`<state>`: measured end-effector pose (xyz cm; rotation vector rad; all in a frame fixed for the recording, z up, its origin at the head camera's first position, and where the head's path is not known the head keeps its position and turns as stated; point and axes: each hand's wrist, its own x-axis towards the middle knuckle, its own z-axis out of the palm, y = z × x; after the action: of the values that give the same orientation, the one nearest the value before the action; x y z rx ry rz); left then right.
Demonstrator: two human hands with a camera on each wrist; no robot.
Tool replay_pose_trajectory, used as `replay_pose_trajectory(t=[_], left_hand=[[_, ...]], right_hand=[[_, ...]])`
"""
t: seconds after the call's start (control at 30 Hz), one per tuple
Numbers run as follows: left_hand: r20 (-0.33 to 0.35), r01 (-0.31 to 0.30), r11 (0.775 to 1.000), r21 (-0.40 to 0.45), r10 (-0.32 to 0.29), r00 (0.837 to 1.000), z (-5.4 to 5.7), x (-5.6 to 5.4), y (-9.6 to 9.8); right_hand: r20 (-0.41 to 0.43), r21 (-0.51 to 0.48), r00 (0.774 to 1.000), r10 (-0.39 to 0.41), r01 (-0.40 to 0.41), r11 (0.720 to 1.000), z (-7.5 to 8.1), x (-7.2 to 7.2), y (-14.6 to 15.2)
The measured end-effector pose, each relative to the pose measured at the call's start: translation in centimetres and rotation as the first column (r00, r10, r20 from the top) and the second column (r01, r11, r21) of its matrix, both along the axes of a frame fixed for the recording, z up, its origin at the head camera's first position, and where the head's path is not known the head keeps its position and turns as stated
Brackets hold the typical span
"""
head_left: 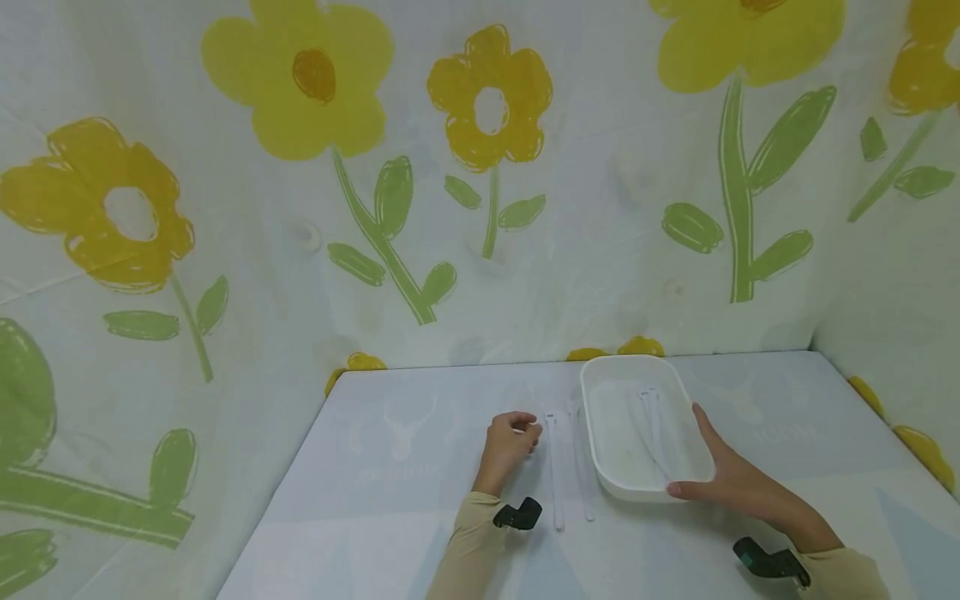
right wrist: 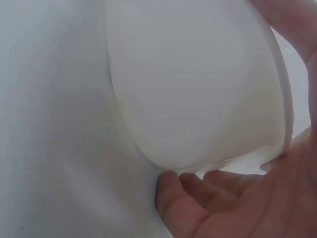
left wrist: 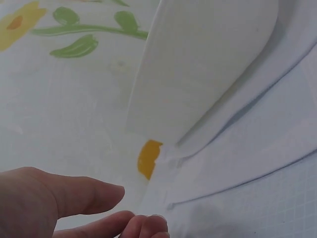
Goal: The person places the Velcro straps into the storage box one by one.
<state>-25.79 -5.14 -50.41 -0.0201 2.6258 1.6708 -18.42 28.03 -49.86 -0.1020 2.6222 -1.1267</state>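
Observation:
A white rectangular plastic basin (head_left: pixel 609 467) stands on the table at right of centre. My right hand (head_left: pixel 738 483) grips its right side, thumb over the near right corner and the other fingers spread along the outer wall (right wrist: pixel 193 89). Inside the basin lie slim pale plastic strips (head_left: pixel 656 421), splayed in a narrow V. Two similar long strips, one white (head_left: pixel 556 475) with a notched far end and one more see-through (head_left: pixel 582 475), lie on the table left of the basin. Just left of them hovers my left hand (head_left: pixel 510 446), fingers loosely bent, with nothing visible between thumb (left wrist: pixel 94 196) and fingertips.
The pale table (head_left: pixel 315 500) carries faint printed patterns, with its far edge just behind the basin. Behind and at both sides hangs a white curtain (head_left: pixel 585 275) with yellow flowers. A dark wrist camera (head_left: pixel 517 514) sits on the left sleeve, another (head_left: pixel 771 562) on the right.

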Motion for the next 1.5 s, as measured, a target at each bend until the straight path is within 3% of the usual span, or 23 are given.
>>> replay_pose_trajectory(t=[0.57, 0.93, 1.3, 1.5], left_hand=[[0.01, 0.089, 0.986, -0.143, -0.089, 0.996, -0.3, 0.9, 0.7], [-0.007, 0.084, 0.965, -0.249, -0.088, 0.996, -0.2, 1.2, 1.3], [0.037, 0.098, 0.953, -0.285, -0.091, 0.995, 0.5, 1.9, 1.8], [0.012, 0.081, 0.944, -0.319, -0.082, 0.997, 0.6, 2.1, 1.9]], right_hand=[[0.026, -0.018, 1.0, 0.002, -0.001, 1.0, 0.1, -0.1, 0.0], [0.028, -0.005, 1.0, -0.004, 0.004, 1.0, -0.2, -0.2, 0.1], [0.042, -0.002, 0.999, -0.003, 0.003, 1.0, -0.2, -0.4, 0.1], [0.059, 0.005, 0.998, -0.01, 0.01, 1.0, -0.1, -0.5, 0.1]])
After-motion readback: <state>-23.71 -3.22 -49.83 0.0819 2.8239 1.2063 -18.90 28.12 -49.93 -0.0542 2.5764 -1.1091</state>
